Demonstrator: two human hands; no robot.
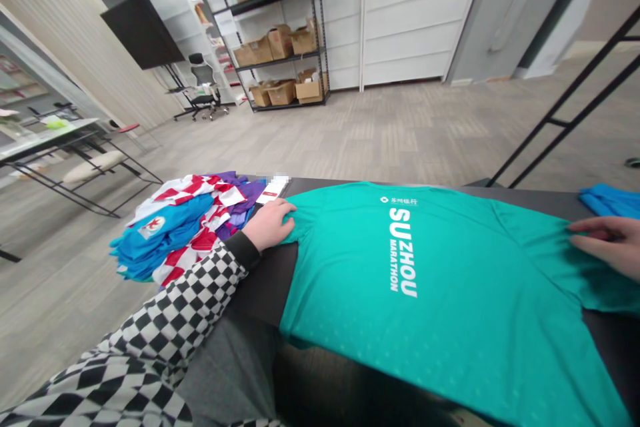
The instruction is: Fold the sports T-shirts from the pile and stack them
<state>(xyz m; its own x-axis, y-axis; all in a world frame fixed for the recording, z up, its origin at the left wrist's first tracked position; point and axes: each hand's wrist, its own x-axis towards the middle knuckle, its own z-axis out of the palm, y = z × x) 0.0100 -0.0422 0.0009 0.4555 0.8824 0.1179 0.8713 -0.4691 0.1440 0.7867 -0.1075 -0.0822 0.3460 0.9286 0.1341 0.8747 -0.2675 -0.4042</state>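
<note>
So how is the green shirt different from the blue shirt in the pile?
The green shirt lies spread out flat, but the blue shirt is bunched up. The green shirt has big white letters saying SUZHOU MARATHON, while the blue shirt shows a small badge. Both are bright and look like sports shirts, and both are on the black table.

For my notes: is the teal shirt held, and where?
The left hand lies flat on the teal shirt's left edge; the right hand's fingers touch its right edge. Neither clearly grips; a pinch cannot be ruled out.
</note>
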